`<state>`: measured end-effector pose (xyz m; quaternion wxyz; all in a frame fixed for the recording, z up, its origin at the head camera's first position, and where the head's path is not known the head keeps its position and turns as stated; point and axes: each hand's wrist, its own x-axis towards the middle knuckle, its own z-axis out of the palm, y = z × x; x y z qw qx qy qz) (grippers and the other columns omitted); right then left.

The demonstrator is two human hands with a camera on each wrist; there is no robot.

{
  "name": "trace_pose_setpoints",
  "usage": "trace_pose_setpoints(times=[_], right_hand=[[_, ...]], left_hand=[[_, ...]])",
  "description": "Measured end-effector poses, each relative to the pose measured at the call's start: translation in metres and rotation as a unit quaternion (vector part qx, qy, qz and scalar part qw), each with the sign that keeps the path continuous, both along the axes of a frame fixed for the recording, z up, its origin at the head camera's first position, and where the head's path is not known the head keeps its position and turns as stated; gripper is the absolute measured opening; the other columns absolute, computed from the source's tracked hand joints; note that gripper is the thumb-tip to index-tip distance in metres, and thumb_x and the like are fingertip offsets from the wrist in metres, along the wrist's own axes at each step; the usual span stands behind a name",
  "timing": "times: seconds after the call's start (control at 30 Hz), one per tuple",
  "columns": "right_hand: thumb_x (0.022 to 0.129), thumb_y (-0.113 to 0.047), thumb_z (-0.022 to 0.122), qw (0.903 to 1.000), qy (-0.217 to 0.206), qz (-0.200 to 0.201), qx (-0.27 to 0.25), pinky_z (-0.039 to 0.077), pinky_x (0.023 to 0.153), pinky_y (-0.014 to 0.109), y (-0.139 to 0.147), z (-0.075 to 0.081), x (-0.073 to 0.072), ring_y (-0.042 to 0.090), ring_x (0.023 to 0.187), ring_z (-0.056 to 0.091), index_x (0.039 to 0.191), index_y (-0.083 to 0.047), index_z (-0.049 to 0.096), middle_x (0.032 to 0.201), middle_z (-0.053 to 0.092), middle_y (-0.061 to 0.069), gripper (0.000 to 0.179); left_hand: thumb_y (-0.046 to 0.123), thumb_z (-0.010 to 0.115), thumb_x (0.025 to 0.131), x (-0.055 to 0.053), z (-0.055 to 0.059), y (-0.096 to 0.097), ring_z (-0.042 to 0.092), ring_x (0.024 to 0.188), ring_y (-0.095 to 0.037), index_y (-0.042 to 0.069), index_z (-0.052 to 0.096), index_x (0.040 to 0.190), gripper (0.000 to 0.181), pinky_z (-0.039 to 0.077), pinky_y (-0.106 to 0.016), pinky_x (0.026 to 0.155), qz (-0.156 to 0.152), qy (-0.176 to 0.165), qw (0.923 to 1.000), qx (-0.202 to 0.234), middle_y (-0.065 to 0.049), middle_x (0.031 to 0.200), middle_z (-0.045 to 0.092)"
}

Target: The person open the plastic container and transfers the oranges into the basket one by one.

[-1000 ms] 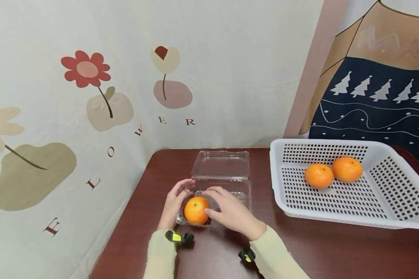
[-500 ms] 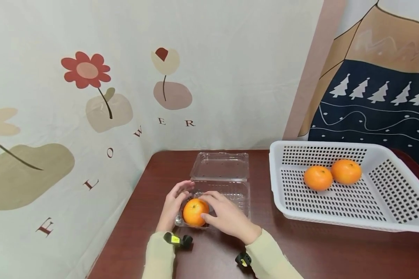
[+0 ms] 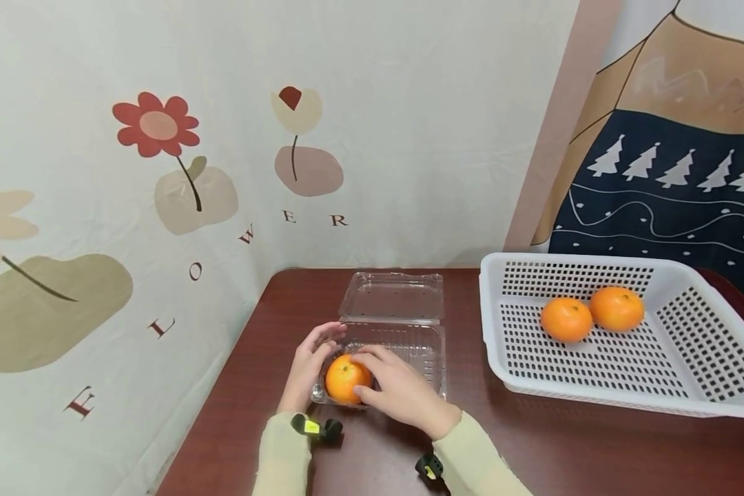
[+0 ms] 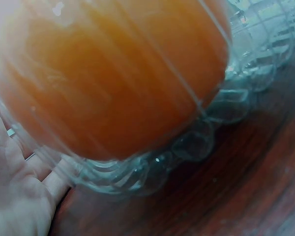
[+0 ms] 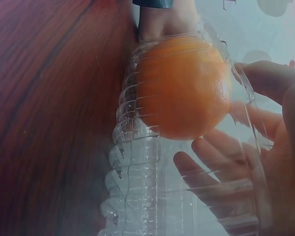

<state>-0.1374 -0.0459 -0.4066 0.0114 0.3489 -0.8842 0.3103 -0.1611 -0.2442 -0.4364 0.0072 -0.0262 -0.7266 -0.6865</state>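
An orange [image 3: 347,379] sits in the front left corner of a clear plastic clamshell box [image 3: 430,355], whose lid [image 3: 397,296] lies folded back behind it. My right hand [image 3: 403,389] holds the orange from the right, thumb on its near side and index finger round its far side. The other fingers [image 5: 221,187] spread beside it in the right wrist view. Along the box's left side, my left hand [image 3: 308,365] rests with relaxed fingers. Seen from the left wrist, the orange [image 4: 118,78] shows through the clear wall, with the left palm [image 4: 19,191] beside it.
A white perforated basket [image 3: 601,393] stands on the right of the dark red wooden table [image 3: 235,441]. Two more oranges, a left one [image 3: 566,319] and a right one [image 3: 616,308], lie in it. A printed cloth [image 3: 421,138] hangs behind the table.
My right fingers and thumb have closed in on the orange, which has shifted slightly left within the box. My left hand stays at the box's left side.
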Motion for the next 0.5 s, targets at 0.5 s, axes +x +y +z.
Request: trace_pose_setpoints(times=[0.5], right_hand=[[0.082, -0.039, 0.058, 1.0000, 0.005, -0.002, 0.008, 0.042, 0.089, 0.039, -0.0053, -0.0093, 0.0029, 0.017, 0.115, 0.045, 0.131, -0.025, 0.043, 0.131, 0.043, 0.000, 0.053]], left_hand=[[0.000, 0.042, 0.091, -0.0005, -0.0029, 0.0001, 0.045, 0.116, -0.027, 0.002, 0.048, 0.123, 0.032, 0.035, -0.044, 0.097, -0.001, 0.007, 0.9998, 0.017, -0.016, 0.124, 0.050]])
